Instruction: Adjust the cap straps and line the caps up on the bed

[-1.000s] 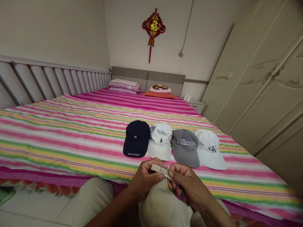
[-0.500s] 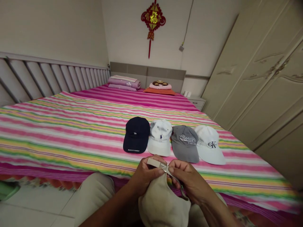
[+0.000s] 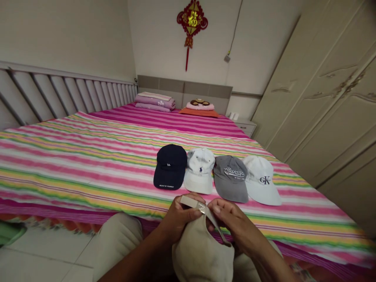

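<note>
Four in a row, logos up, presumably for legibility: navy cap (image 3: 170,162) and pony-logo cap (image 3: 199,176) left of the grey cap (image 3: 230,188), lettered white cap (image 3: 261,192) right. One beige cap (image 3: 202,252), nearer than the grey cap: left hand (image 3: 174,221) pinching its buckle (image 3: 201,208), likely for steadiness; right hand (image 3: 241,223) half-curled by its strap (image 3: 216,225), grip unclear.

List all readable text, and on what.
"Always": grey cap; smaller line unreadable
"CK" or "GK": far-right white cap
"BELIEVE IN YOURSELF": navy cap, brim, blurry; front mark too small
"福": red wall hanging; side characters unreadable
Buckle: too small
Other white cap: emblem only
</note>
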A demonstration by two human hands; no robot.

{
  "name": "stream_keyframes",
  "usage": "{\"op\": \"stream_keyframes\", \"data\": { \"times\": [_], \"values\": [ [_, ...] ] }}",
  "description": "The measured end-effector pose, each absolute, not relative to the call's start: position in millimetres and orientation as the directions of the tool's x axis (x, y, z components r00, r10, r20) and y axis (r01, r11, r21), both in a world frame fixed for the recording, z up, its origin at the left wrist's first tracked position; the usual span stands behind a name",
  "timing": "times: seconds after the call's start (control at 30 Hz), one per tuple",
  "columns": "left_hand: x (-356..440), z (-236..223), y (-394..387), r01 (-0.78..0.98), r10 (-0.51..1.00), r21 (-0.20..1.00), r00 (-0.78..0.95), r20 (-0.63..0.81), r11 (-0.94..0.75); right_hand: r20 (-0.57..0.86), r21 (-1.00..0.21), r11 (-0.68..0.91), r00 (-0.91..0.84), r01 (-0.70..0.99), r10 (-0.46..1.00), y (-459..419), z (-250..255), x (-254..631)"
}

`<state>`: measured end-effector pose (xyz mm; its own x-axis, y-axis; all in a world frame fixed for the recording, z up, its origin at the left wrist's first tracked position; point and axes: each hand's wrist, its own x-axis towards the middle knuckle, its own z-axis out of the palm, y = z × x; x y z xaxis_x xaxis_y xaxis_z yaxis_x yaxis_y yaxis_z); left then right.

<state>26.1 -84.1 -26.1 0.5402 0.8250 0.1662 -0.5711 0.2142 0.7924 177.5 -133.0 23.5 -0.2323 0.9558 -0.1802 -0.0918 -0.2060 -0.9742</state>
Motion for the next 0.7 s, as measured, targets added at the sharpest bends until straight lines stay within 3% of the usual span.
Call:
{"op": "stream_keyframes", "data": {
  "times": [0.13, 0.47, 0.7],
  "values": [
    [25.2, -28.8, -84.1, -0.610, 0.844, 0.749, 0.519, 0.134, 0.257, -0.182, -0.967, -0.225, -0.296, -0.118, 0.938, -132.9, 17.0, 181.9],
    [23.7, -25.7, -85.1, -0.486, 0.848, 0.859, 0.513, 0.133, 0.159, -0.178, -0.966, -0.203, -0.163, -0.158, 0.971, -133.3, 13.5, 176.3],
    [23.4, -23.5, -86.0, -0.425, 0.847, 0.903, 0.500, 0.180, 0.059, -0.175, -0.982, -0.182, -0.126, -0.046, 0.976, -131.9, 19.2, 176.2]
  ]
}}
